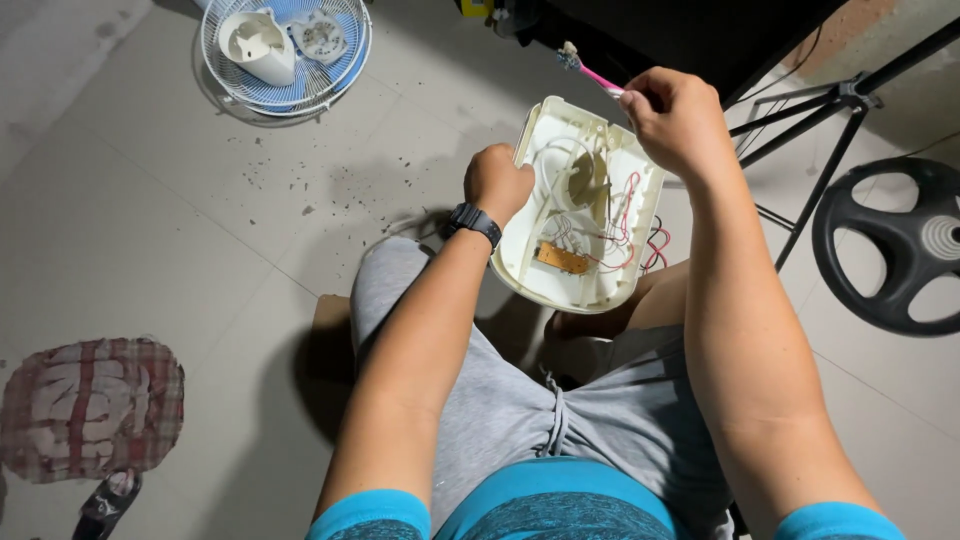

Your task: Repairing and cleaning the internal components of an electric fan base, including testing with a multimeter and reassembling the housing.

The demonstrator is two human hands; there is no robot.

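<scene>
My left hand (496, 183) grips the left rim of a cream plastic fan base (583, 205), tilted up over my knees with its open inside facing me. Inside it show a small brown circuit board (563, 258) and red and white wires (625, 225). My right hand (676, 118) is closed around a pink-handled toothbrush (588, 68), whose bristle head points away past the base's far edge. A black watch (474, 221) sits on my left wrist.
A white wire fan guard (222, 75) lies on the tiled floor at the far left, holding blue blades and white motor parts. A black tripod (838, 110) and a black steering wheel (893, 250) stand at the right. A checked cloth (90, 408) lies near left.
</scene>
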